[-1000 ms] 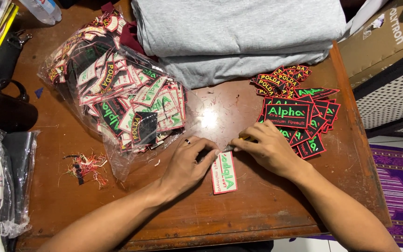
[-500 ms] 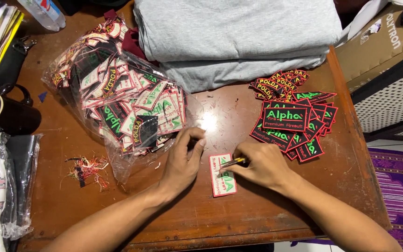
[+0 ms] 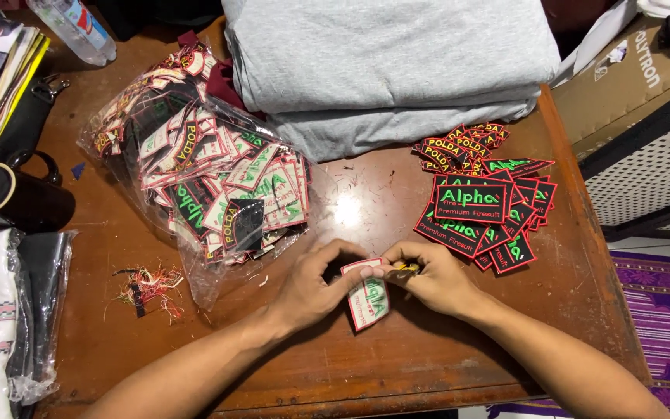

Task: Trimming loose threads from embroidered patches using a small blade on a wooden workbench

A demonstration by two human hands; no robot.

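1. Holding one embroidered patch (image 3: 367,299) face-down near the front edge of the wooden table (image 3: 366,202), pale backing showing, green lettering and red border visible in reverse.

2. Pinching the patch's upper left edge with the left hand (image 3: 316,285), fingers curled shut on the cloth.

3. Gripping a small yellowish tool (image 3: 402,271), seemingly a thread snipper though too hidden to be sure, in the right hand (image 3: 436,281), closed around it with the tip touching the patch's top edge.

4. Apparently trimming loose threads from one patch at a time, judging by the tuft of red and green thread scraps (image 3: 149,285) lying well to the left of the hands.

5. Lying face-up at the right of the table: a fanned stack of finished-looking black patches (image 3: 481,209) with green lettering and red borders, plus a smaller cluster of red-and-yellow patches (image 3: 459,146) just behind it.

6. Waiting at the left: a clear plastic bag (image 3: 195,178) crammed with mixed patches, many of them backing-side up.

7. Judging progress as partial: a modest pile at the right, a much fuller bag left to go through.

8. Resting at the back of the table: folded grey fabric (image 3: 389,70); standing at the far left, a black mug (image 3: 9,202).
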